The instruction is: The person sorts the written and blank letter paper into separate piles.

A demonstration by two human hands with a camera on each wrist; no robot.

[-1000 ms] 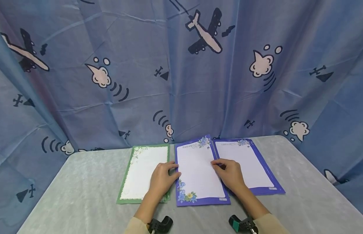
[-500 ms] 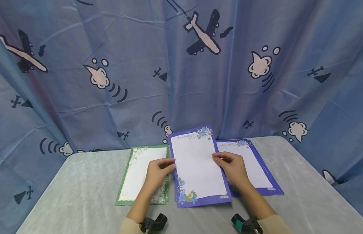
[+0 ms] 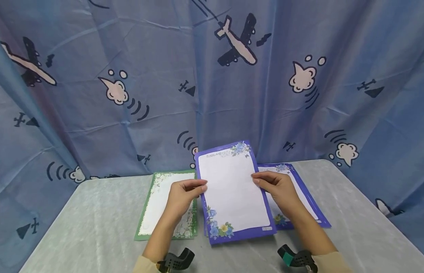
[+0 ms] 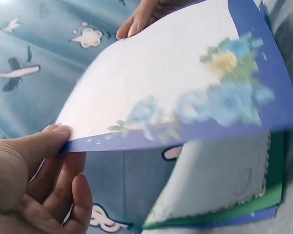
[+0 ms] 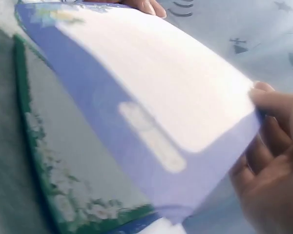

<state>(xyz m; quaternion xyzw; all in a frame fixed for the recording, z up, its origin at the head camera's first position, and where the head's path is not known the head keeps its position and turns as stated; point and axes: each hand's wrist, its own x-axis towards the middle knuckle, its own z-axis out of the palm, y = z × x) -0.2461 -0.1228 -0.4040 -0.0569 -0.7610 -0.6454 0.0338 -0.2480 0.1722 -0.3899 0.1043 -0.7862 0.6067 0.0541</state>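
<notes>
A blue curtain with printed planes and clouds hangs behind a pale grey table. Tilted above the table's middle is a purple sheet, its long edges pinched between thumb and fingers by the left hand and right hand. It looks light and limp, bowing between the two grips, so it would probably crease or tear under a hard tug; a soft, level pinch on the opposite borders seems the best hold. The green sheet lies flat on the left, a second one with a purple border on the right.
</notes>
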